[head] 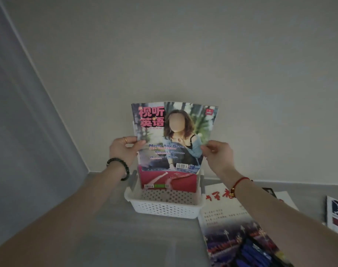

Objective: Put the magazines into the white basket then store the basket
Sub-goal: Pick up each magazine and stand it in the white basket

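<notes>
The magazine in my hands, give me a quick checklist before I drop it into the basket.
1. Grip: left hand and right hand each pinch a side edge of the magazine. Ok.
2. Magazine upright, cover facing me. Ok.
3. Lined up over the white basket. Ok.
4. Free space: bare basket floor shows in front of the red magazine already standing inside. Ok.
5. Bottom edge inside the basket walls: cannot tell.
6. All magazines collected: not ok, loose magazines lie on the table to the right.
</notes>
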Tool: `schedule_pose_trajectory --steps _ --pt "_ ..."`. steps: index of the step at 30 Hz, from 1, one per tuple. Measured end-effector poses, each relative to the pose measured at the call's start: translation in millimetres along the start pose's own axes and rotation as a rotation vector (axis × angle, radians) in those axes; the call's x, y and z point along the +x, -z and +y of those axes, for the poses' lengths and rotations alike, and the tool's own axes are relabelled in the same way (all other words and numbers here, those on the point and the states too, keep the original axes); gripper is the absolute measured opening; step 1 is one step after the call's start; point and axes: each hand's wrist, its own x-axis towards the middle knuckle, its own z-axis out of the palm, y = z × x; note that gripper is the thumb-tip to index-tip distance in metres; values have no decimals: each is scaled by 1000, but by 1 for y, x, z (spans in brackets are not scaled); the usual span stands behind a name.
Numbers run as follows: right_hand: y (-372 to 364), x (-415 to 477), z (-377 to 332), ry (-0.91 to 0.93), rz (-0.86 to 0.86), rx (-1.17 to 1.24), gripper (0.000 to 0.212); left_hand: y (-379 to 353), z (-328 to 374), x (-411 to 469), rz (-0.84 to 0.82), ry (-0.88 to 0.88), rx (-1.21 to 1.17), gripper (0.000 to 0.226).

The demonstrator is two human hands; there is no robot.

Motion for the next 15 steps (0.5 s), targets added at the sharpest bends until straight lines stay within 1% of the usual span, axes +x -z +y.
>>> schedule_pose_trajectory --steps 3,6,10,15 --pt "-24 8 16 -39 14 -43 17 -7 -26 17 12 60 13 26" --pt "-43 12 35 -97 34 -82 18 -14 -56 29 15 132 21 23" --pt "-64 11 58 -179 71 -59 15 -22 -87 36 24 180 29 18" --pt "-78 8 73 -197 109 -24 12 -27 -105 37 60 175 58 16"
